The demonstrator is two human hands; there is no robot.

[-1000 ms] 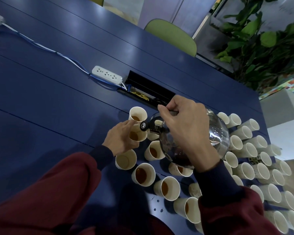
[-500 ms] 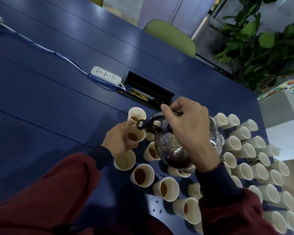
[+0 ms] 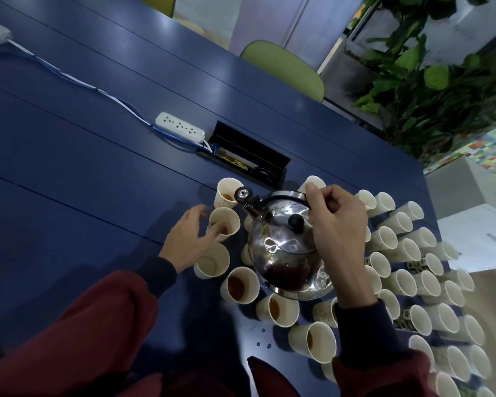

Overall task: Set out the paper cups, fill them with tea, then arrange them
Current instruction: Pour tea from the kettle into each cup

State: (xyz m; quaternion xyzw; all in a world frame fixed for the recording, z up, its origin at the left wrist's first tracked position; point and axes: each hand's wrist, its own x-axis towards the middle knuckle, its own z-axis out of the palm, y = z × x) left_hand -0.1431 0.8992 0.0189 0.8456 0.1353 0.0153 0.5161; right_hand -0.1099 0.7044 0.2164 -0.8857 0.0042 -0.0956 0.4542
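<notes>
My right hand (image 3: 338,233) grips the black handle of a shiny steel kettle (image 3: 284,253) held above the cups, its spout pointing at the far paper cup (image 3: 226,191), which holds a little tea. My left hand (image 3: 188,242) has relaxed fingers spread beside a second cup (image 3: 224,227), its fingertips touching the cup's side. Several cups with tea (image 3: 242,284) stand in front of the kettle. Many empty white paper cups (image 3: 413,253) crowd the table to the right.
On the blue table (image 3: 83,181), a white power strip (image 3: 179,129) with a cable lies at the back left, next to an open black cable box (image 3: 249,159). A green chair (image 3: 284,68) and plants (image 3: 430,75) stand beyond the table. Drops of liquid (image 3: 262,338) lie near the front cups.
The kettle has tipped back upright and its lid now faces up. My left hand has let go of the cup and opened beside it.
</notes>
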